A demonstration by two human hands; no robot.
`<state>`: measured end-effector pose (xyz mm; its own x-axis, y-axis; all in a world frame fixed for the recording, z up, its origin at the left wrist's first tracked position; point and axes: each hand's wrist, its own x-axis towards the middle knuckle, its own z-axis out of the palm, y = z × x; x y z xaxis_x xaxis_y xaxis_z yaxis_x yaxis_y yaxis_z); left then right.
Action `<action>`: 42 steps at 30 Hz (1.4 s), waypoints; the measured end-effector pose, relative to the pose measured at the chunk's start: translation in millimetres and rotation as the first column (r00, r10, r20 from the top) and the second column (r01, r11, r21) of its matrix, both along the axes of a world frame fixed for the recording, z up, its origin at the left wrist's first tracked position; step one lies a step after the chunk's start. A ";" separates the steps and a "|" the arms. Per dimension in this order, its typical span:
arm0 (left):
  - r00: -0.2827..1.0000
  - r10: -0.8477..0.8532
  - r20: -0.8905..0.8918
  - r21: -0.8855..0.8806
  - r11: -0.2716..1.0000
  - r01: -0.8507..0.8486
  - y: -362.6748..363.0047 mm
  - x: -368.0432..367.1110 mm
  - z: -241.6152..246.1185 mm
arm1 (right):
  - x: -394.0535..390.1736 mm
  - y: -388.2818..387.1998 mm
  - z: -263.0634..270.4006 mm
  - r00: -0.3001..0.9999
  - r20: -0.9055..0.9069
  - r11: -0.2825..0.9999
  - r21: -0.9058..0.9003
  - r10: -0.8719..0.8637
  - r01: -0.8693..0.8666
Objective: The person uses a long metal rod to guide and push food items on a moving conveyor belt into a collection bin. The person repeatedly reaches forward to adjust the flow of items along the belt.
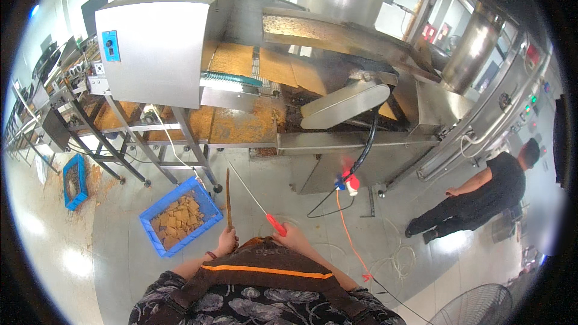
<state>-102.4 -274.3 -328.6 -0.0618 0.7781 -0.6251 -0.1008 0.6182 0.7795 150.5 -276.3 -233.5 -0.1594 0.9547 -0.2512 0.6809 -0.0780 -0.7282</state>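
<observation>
My left hand [228, 240] is closed around the lower end of a long, thin brown stick [228, 198], held upright; its material cannot be told. My right hand [294, 237] grips the red handle of a tool with a long, thin metal shaft [247, 188], which slants up and to the left. Both hands are low in front of my brown apron [271, 257]. Just left of my left hand, a blue plastic crate [158, 244] on the floor holds broken flat tan pieces [178, 221]. Ahead is a metal conveyor machine carrying tan sheets [277, 65].
A slanted metal guard [345, 106] juts from the machine. Red and blue plug connectors [350, 183] hang below it, and an orange cable [347, 230] crosses the floor. A person in dark clothes [487, 194] stands at right. A fan [474, 307] is at lower right; another blue crate [80, 201] lies left.
</observation>
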 end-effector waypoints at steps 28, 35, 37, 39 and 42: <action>-0.447 0.267 -0.854 -0.118 0.737 0.665 303.2 44.9 334.4 | 37.0 183.2 138.3 0.929 -0.283 0.964 0.048 -0.238 0.261; -0.537 0.087 -0.839 -0.273 0.786 0.554 313.0 37.8 325.2 | 47.8 207.0 150.5 0.966 -0.237 0.988 0.088 -0.102 0.126; -0.574 0.101 -0.813 -0.303 0.768 0.565 308.4 42.1 332.6 | 45.7 212.9 143.2 0.978 -0.185 0.985 0.126 -0.095 0.119; -0.557 0.074 -0.828 -0.301 0.779 0.550 308.0 45.7 340.8 | 44.5 219.1 130.7 0.987 -0.132 0.970 0.211 -0.090 0.117; -0.579 0.104 -0.809 -0.294 0.781 0.551 306.1 51.4 351.4 | 42.0 220.3 117.5 0.992 -0.093 0.938 0.327 -0.084 0.111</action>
